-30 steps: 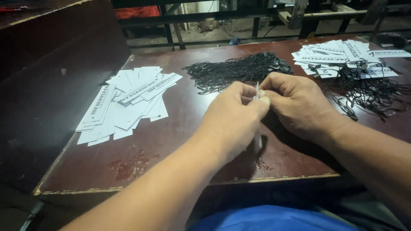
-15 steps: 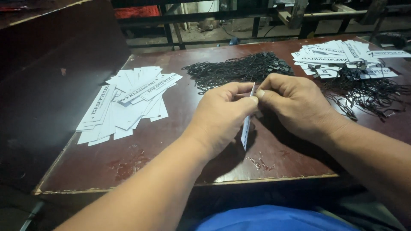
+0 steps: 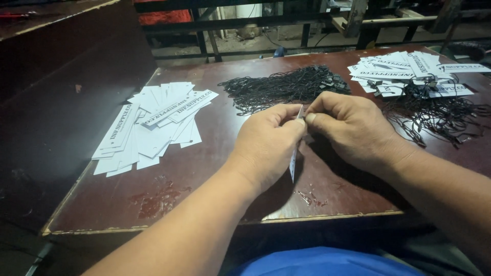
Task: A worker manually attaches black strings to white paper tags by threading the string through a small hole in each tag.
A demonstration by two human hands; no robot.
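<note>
Paper tag (image 3: 293, 162), white and thin, hangs edge-on between both hands above the brown table (image 3: 215, 168). Left hand (image 3: 268, 143) and right hand (image 3: 353, 128) both pinch its top, fingertips nearly touching. Black strings (image 3: 286, 87) lie just behind them, and more white tags (image 3: 151, 125) lie off to the left

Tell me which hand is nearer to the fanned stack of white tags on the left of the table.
Left. The left hand is just right of the fanned stack of white tags, apart from it; the right hand lies farther right, beyond the left.
</note>
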